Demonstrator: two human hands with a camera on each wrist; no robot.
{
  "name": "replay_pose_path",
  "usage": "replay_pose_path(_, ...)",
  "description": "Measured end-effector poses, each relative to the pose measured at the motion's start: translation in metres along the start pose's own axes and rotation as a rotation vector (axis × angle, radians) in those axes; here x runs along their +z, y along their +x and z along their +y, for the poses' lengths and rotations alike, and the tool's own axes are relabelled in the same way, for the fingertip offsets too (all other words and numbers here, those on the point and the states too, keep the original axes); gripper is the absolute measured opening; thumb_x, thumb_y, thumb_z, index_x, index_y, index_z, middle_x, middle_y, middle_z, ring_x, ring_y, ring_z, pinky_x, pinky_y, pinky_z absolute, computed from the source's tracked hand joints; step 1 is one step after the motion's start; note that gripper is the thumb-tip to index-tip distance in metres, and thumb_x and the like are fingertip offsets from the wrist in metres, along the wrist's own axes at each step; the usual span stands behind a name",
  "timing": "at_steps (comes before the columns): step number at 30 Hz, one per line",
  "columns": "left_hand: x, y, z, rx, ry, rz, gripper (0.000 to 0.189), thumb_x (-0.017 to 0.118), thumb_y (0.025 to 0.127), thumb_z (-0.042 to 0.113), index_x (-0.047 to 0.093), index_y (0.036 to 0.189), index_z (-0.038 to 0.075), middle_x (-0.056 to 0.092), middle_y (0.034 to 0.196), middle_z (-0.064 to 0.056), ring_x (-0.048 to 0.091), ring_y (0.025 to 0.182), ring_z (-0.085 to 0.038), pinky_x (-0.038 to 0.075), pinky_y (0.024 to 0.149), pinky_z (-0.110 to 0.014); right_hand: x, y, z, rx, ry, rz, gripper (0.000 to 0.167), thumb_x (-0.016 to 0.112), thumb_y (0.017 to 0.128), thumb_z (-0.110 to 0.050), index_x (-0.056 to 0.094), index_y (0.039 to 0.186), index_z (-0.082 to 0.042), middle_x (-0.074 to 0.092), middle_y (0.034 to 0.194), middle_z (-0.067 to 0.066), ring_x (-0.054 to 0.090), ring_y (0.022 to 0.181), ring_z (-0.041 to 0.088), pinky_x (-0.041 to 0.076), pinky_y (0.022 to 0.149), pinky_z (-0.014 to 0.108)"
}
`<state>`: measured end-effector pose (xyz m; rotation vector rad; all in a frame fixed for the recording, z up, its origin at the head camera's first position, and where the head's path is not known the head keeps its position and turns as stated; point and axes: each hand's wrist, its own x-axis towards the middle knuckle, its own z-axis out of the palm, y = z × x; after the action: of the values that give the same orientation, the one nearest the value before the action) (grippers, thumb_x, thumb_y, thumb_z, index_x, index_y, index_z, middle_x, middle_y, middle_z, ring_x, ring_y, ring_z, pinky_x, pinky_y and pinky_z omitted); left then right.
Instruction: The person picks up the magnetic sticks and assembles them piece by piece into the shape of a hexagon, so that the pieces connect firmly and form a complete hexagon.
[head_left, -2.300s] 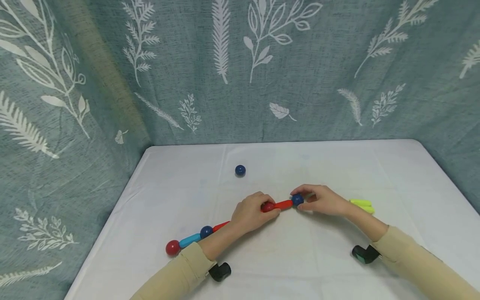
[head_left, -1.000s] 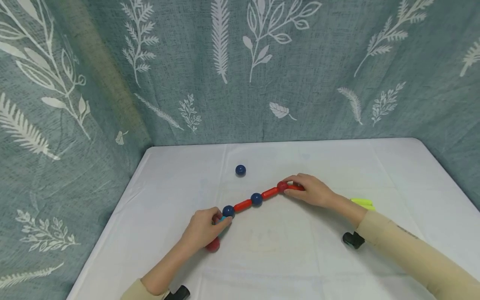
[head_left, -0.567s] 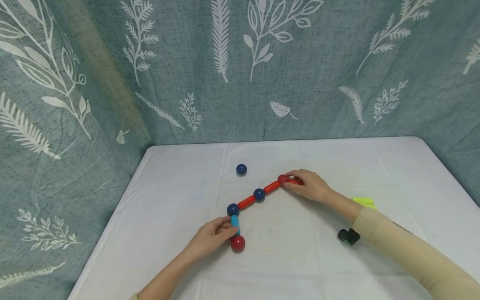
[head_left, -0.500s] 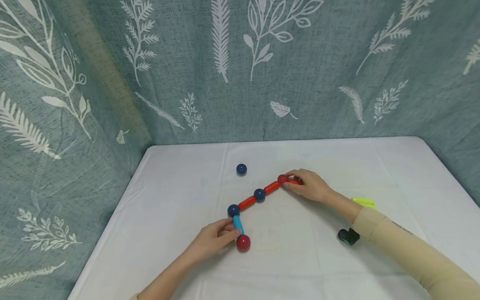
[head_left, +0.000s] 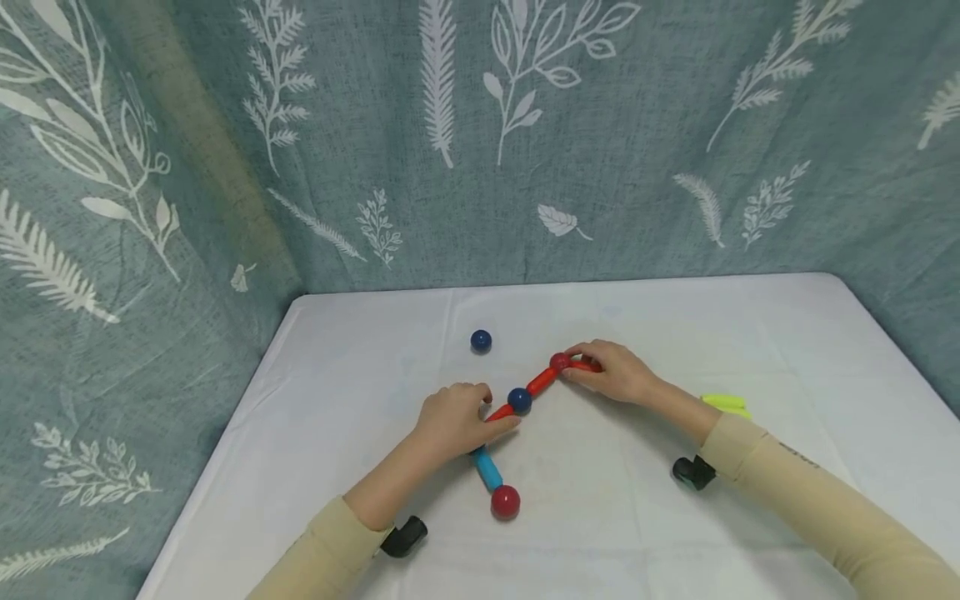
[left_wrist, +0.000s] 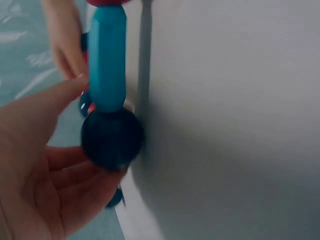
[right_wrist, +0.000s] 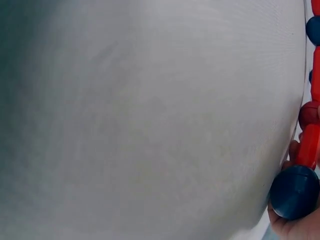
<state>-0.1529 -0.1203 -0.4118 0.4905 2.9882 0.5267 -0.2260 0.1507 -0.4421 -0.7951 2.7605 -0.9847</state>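
Note:
A chain of toy building rods and balls lies bent across the table. My left hand [head_left: 453, 421] grips it at a blue ball [left_wrist: 112, 137], fingers curled beneath the ball and thumb alongside. That ball is mostly covered by the hand in the head view. A light-blue rod [head_left: 487, 468] runs from it to a red ball [head_left: 506, 502], and a red rod [head_left: 501, 413] leads to another blue ball [head_left: 519, 400]. My right hand [head_left: 615, 372] holds the far-end red rod [right_wrist: 307, 142], between a red ball [head_left: 560, 362] and an end blue ball [right_wrist: 295, 192].
A loose blue ball [head_left: 481, 340] sits behind the chain on the white-covered table [head_left: 360, 350]. Yellow-green rods [head_left: 724, 404] lie to the right, beyond the right forearm. A patterned curtain [head_left: 480, 208] hangs behind the table and along its left side.
My left hand has shifted from the light-blue rod to the blue ball joint. The light-blue rod and its red ball have swung round to the right, toward me. My right hand keeps its hold.

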Motion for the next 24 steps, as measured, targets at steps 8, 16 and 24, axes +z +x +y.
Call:
replay_pose_path(8, 0.011, 0.016, 0.009, -0.083, -0.076, -0.021, 0.041, 0.069, 0.089, 0.041, 0.054, 0.070, 0.008, 0.044, 0.053, 0.001, 0.043, 0.044, -0.011, 0.031, 0.041, -0.022, 0.003, 0.004, -0.003, -0.037, -0.001, 0.015, 0.034, 0.068, 0.093, -0.023, 0.066, 0.121, -0.005, 0.056, 0.078, -0.001, 0.047, 0.070, 0.015, 0.041, 0.063, 0.031)
replay_pose_path(16, 0.014, 0.001, 0.012, 0.078, -0.061, 0.078, 0.057, 0.068, 0.090, 0.041, 0.055, 0.125, -0.002, 0.064, 0.091, -0.011, 0.060, 0.068, -0.017, 0.050, 0.054, -0.025, -0.005, 0.001, -0.003, -0.035, 0.036, -0.054, 0.036, 0.068, 0.092, -0.021, 0.063, 0.123, -0.003, 0.060, 0.088, 0.002, 0.050, 0.074, 0.015, 0.045, 0.064, 0.030)
replay_pose_path(24, 0.013, -0.030, 0.025, 0.711, 0.019, -0.188, 0.047, 0.065, 0.091, 0.047, 0.063, 0.127, 0.016, 0.064, 0.117, 0.004, 0.057, 0.108, -0.009, 0.044, 0.093, -0.021, -0.032, -0.021, 0.004, 0.053, -0.013, -0.159, 0.044, 0.074, 0.086, -0.027, 0.063, 0.121, -0.003, 0.064, 0.103, 0.006, 0.056, 0.086, 0.018, 0.048, 0.075, 0.034)
